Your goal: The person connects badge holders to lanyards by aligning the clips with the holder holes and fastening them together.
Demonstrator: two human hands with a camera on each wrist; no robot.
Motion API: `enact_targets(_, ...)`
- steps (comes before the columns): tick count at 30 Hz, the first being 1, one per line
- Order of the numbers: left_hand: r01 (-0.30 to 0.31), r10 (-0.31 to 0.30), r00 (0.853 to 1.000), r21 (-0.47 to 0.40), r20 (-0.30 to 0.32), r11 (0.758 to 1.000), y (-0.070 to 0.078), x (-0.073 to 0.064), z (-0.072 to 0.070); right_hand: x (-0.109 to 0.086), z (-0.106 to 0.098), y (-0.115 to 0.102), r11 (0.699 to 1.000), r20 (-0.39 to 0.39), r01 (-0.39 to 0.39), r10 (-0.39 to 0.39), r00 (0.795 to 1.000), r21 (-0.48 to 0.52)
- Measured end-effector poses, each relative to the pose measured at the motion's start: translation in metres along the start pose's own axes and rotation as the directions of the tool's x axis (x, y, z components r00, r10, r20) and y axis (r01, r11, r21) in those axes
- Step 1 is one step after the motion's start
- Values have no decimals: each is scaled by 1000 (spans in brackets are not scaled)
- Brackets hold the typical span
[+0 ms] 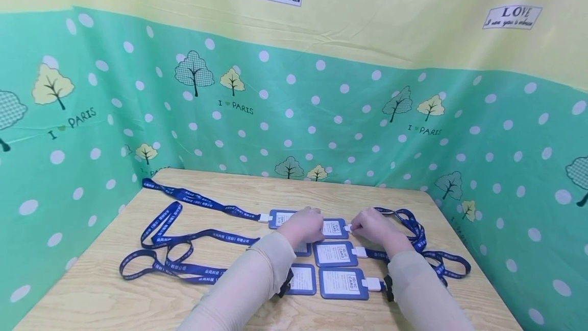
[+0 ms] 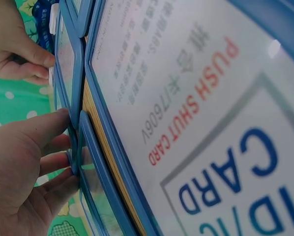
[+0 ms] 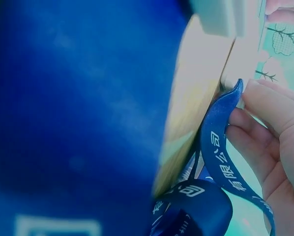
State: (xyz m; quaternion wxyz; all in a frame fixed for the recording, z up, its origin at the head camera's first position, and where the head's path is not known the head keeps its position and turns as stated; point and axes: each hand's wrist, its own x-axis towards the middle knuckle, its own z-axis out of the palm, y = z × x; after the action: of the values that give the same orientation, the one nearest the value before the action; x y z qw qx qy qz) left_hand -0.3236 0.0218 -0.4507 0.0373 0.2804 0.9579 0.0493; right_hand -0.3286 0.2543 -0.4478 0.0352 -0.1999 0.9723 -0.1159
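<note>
Blue-framed ID card holders lie in two columns on the table. My left hand (image 1: 303, 226) is at the back row, its thumb and fingers pinching the inner edge of the back right card holder (image 1: 334, 228). In the left wrist view, that hand (image 2: 39, 162) meets the frames where two holders lie close together. My right hand (image 1: 375, 229) pinches the white clip (image 1: 348, 228) at the outer end of the same holder. In the right wrist view, the blue lanyard (image 3: 220, 147) with white print runs from the fingertips of the right hand (image 3: 275, 142).
The back left card holder (image 1: 279, 217) has its lanyard (image 1: 197, 199) stretched left. Nearer holders include the middle right one (image 1: 334, 254) and front right one (image 1: 342, 283). Bunched lanyards (image 1: 415, 234) lie at right. A patterned cloth (image 1: 275, 132) hangs behind the wooden table (image 1: 105, 290).
</note>
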Motion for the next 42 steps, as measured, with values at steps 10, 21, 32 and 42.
enact_targets(10, -3, 3, 1000, -1, 1, 1000, -1, 1, 1, -1, 0, -2, 999, 12, -39, 39, 999, 31)
enact_targets(21, -10, 10, 1000, 17, -2, 1000, -1, 1, 1, -1, 0, -5, 998, 11, -60, 60, 998, 34)
enact_targets(32, -3, 3, 1000, 15, -5, 1000, -2, 0, 2, -2, 0, -12, 995, 2, -91, 91, 996, 27)
enact_targets(42, -9, 10, 1000, 41, -17, 999, -2, 2, 4, 1, 5, -10, 993, 7, -118, 118, 993, 23)
